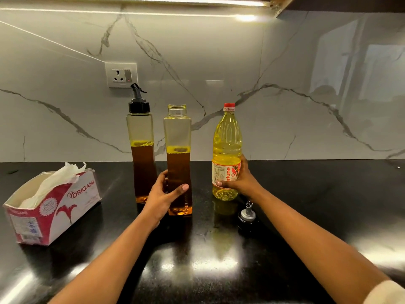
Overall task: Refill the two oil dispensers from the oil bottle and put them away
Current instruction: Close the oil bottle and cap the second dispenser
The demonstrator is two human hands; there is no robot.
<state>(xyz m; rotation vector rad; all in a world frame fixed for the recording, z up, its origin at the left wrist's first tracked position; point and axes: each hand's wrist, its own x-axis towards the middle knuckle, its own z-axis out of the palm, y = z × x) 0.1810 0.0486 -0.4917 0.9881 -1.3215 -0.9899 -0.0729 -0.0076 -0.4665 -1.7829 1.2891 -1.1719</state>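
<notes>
Two tall square glass oil dispensers stand on the black counter [306, 205], each about half full of dark oil. The left dispenser [140, 137] carries its black pourer cap. The right dispenser [178, 137] has an uncovered neck, and my left hand [163, 194] is wrapped around its lower part. Its pourer cap [247, 215] lies on the counter under my right forearm. A yellow oil bottle [226, 137] with a red cap on stands to the right, upright, with my right hand [240, 181] gripping it at the label.
A red and white tissue box [54, 205] with tissue sticking out sits at the left of the counter. A marble backsplash with a wall socket [121, 74] rises behind the bottles. An overhead cabinet edge shows at the top right.
</notes>
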